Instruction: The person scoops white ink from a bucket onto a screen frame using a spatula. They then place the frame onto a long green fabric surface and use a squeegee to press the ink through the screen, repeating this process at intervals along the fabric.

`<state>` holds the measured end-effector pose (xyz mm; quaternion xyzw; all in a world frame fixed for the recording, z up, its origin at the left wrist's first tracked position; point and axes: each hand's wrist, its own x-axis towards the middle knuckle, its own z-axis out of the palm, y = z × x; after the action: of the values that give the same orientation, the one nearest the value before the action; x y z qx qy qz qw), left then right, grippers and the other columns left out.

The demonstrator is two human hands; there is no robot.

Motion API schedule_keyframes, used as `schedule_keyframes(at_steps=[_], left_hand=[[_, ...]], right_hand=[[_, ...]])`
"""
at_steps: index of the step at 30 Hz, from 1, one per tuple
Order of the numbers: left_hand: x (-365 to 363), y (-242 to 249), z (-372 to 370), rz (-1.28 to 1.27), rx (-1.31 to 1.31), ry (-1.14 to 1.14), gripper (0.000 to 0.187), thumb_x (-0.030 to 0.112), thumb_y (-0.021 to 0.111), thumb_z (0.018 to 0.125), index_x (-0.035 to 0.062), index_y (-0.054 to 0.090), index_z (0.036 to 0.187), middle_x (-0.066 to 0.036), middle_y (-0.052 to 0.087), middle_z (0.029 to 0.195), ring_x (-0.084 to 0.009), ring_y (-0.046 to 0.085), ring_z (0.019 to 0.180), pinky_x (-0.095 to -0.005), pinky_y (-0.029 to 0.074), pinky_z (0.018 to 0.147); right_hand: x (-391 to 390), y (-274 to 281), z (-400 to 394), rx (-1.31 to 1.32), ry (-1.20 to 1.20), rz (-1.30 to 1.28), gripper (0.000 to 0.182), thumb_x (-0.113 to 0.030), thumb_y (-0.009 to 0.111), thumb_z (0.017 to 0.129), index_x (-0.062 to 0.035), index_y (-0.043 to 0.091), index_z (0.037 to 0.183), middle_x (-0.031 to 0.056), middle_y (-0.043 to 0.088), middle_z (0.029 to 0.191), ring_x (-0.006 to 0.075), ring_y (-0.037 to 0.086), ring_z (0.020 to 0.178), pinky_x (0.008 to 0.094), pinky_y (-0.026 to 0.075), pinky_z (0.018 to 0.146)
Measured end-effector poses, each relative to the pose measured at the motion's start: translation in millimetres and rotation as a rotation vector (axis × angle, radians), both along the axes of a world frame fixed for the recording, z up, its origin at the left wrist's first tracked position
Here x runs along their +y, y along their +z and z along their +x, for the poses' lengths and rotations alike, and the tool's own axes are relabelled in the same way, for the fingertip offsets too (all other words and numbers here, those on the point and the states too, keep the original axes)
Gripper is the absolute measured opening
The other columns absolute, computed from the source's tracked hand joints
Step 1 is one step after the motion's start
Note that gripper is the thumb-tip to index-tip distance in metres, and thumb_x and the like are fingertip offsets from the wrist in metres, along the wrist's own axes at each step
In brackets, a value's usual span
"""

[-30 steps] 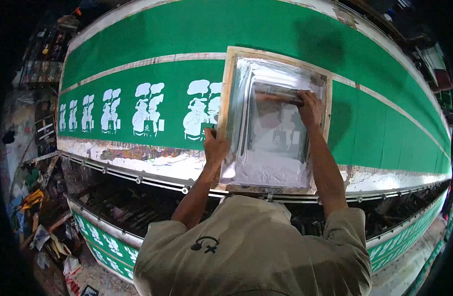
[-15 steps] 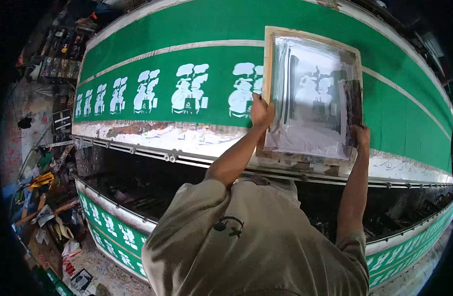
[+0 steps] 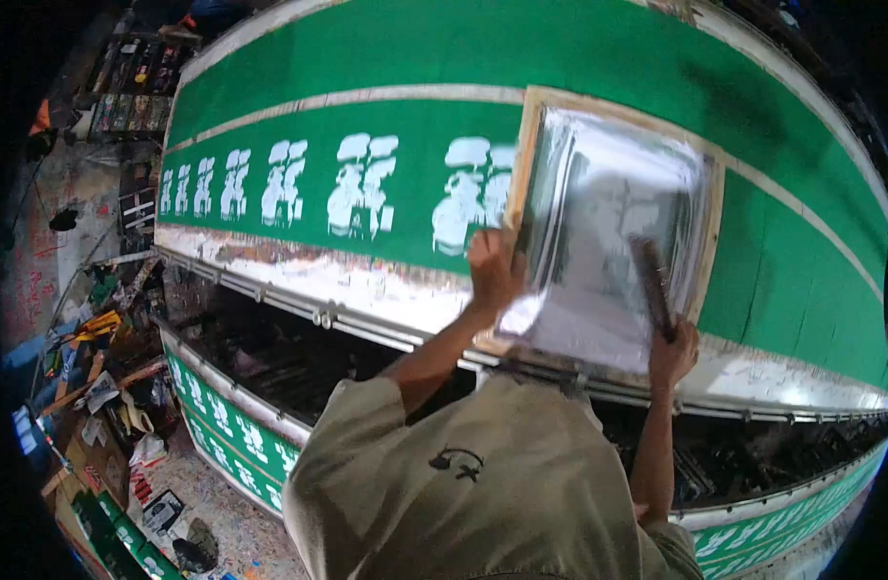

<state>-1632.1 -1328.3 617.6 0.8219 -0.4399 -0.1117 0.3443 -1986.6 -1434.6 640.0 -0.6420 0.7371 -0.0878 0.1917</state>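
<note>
A wooden-framed screen [image 3: 715, 227] lies on the green sheet [image 3: 367, 111], with white paint smeared over its mesh. My left hand [image 3: 495, 271] is closed round the left edge of the frame, near the lower part. In my right hand [image 3: 674, 353] is a dark squeegee [image 3: 652, 285], held at its lower end and tilted over the right part of the mesh. White printed figures [image 3: 359, 186] run in a row on the sheet left of the frame. Through the mesh a pale figure shows faintly.
A metal rail [image 3: 328, 314] runs along the table's near edge. Below it stands a lower table with green printed sheets [image 3: 212, 425]. Tools and scraps [image 3: 96, 329] clutter the floor at the left, near a rack of dark trays [image 3: 135, 111].
The squeegee now stands up at an angle in my right hand, which has moved left and down from the frame's right edge. The whole view has shifted and tilted slightly.
</note>
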Motion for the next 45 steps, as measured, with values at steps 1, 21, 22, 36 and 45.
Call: schedule_keyframes(at_steps=[1,21,22,36,45], left_hand=[[-23.0,-1.2,4.8,-0.198,0.013,-0.152,0.051,0.030,0.074,0.083,-0.0006,0.055,0.118,-0.028,0.052,0.121,-0.0478,0.052,0.114,-0.0607,0.041,0.098],[82.1,-19.7,-89.2,-0.073,-0.036,-0.430,0.051,0.039,0.080,0.086,0.0045,0.067,0.120,-0.016,0.070,0.114,-0.0379,0.067,0.107,-0.0526,0.045,0.099],[74.8,-16.1,-80.6,-0.066,0.023,-0.411,0.042,0.036,0.080,0.086,0.0037,0.069,0.112,-0.017,0.071,0.106,-0.0346,0.068,0.103,-0.0491,0.050,0.093],[19.3,-26.1,5.8,-0.001,0.125,0.017,0.043,0.016,0.079,0.079,-0.0014,0.055,0.110,-0.026,0.058,0.098,-0.0473,0.056,0.095,-0.0554,0.047,0.085],[-4.0,-14.2,1.5,-0.007,0.426,0.186,0.043,0.011,0.070,0.084,-0.0005,0.048,0.118,-0.021,0.064,0.094,-0.0338,0.066,0.084,-0.0432,0.052,0.075]], right_hand=[[-14.1,2.9,19.1,0.064,0.248,-0.182,0.039,-0.017,0.077,0.084,-0.0080,0.071,0.121,0.0175,0.072,0.113,0.0386,0.065,0.114,0.0484,0.049,0.105],[58.0,-5.8,16.8,-0.003,0.774,-0.311,0.018,-0.011,0.080,0.076,-0.0088,0.073,0.093,0.0106,0.068,0.094,0.0307,0.066,0.095,0.0462,0.053,0.080],[47.8,-2.6,14.9,-0.019,0.807,-0.282,0.018,-0.012,0.079,0.078,-0.0093,0.074,0.095,0.0099,0.069,0.095,0.0305,0.067,0.095,0.0465,0.053,0.080],[-38.1,-30.0,28.9,0.059,0.802,-0.613,0.038,-0.006,0.080,0.075,-0.0154,0.075,0.112,0.0009,0.073,0.113,0.0251,0.066,0.107,0.0458,0.049,0.086],[-137.6,42.4,79.2,0.090,0.372,-0.126,0.029,-0.016,0.081,0.077,-0.0092,0.074,0.105,0.0090,0.074,0.110,0.0336,0.067,0.109,0.0523,0.045,0.095]])
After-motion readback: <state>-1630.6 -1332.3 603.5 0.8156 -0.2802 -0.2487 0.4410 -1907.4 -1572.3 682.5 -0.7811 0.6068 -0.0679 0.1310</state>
